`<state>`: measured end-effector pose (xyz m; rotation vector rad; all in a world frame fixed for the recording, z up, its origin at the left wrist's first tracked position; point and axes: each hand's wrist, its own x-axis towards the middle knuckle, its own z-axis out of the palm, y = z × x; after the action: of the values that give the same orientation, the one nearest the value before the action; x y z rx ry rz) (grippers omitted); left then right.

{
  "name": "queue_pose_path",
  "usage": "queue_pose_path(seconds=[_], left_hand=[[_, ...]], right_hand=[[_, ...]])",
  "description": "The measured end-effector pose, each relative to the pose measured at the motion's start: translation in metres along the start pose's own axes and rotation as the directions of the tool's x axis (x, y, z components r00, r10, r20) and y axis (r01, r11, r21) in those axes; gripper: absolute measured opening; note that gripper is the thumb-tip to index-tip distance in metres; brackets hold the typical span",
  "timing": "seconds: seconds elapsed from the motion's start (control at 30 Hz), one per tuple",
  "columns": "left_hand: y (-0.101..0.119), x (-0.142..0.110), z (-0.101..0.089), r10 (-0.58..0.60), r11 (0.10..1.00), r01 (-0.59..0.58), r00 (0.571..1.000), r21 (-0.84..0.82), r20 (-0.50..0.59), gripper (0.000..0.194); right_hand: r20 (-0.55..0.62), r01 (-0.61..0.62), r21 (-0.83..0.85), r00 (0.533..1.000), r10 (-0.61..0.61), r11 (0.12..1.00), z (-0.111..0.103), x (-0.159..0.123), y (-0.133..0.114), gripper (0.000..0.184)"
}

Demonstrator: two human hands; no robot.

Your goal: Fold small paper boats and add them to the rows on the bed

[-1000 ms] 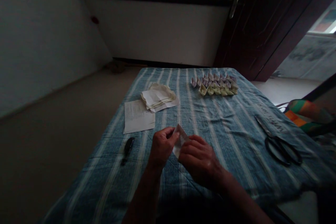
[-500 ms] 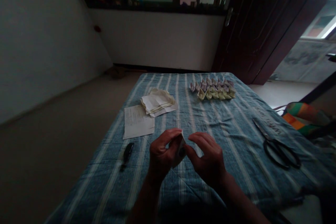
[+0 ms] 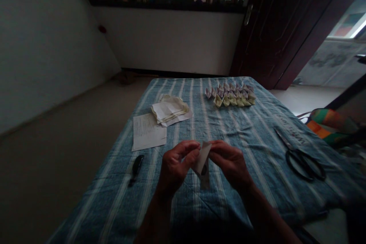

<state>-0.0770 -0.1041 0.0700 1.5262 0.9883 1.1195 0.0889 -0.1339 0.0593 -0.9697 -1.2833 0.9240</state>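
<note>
My left hand (image 3: 177,166) and my right hand (image 3: 230,164) pinch the top of a folded strip of white paper (image 3: 203,164) between them, above the striped blue cloth. The strip hangs downward and shows a dark mark on its face. Beyond my hands lies a block of small folded paper boats (image 3: 230,96) in rows. Left of those sit a loose stack of paper pieces (image 3: 168,109) and a printed sheet (image 3: 147,132). A black pen-like tool (image 3: 136,168) lies just left of my left hand.
A striped blue tablecloth (image 3: 265,183) covers the table. Black-handled scissors (image 3: 300,159) lie at its right side. A dark wooden door (image 3: 274,26) stands beyond the far right corner, and a chair with a multicoloured cushion (image 3: 328,124) stands to the right.
My right hand has come back onto the paper, and both hands now pinch its top. The paper hangs lower as a longer strip. The view has shifted slightly.
</note>
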Motion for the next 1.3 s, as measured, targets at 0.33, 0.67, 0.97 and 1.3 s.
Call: queue_pose_path(seconds=[0.33, 0.67, 0.97, 1.3], left_hand=[[-0.001, 0.003, 0.007, -0.046, 0.998, 0.044, 0.998, 0.053, 0.036, 0.017], [-0.008, 0.006, 0.022, 0.410, 0.825, -0.355, 0.911, 0.439, -0.035, 0.012], [-0.004, 0.008, 0.019, 0.343, 0.872, -0.325, 0.939, 0.365, 0.015, 0.007], [-0.001, 0.007, 0.028, 0.458, 0.769, -0.435, 0.886, 0.469, 0.070, 0.012]], right_hand=[[-0.024, -0.210, 0.063, 0.977, 0.212, 0.976, 0.002, 0.005, 0.017, 0.015], [-0.068, -0.303, 0.134, 0.947, 0.314, 0.943, 0.002, 0.014, 0.010, 0.022], [0.023, -0.332, 0.337, 0.938, 0.345, 0.881, -0.007, 0.012, 0.012, 0.018], [0.078, -0.342, 0.371, 0.938, 0.338, 0.863, -0.011, 0.008, 0.022, 0.017]])
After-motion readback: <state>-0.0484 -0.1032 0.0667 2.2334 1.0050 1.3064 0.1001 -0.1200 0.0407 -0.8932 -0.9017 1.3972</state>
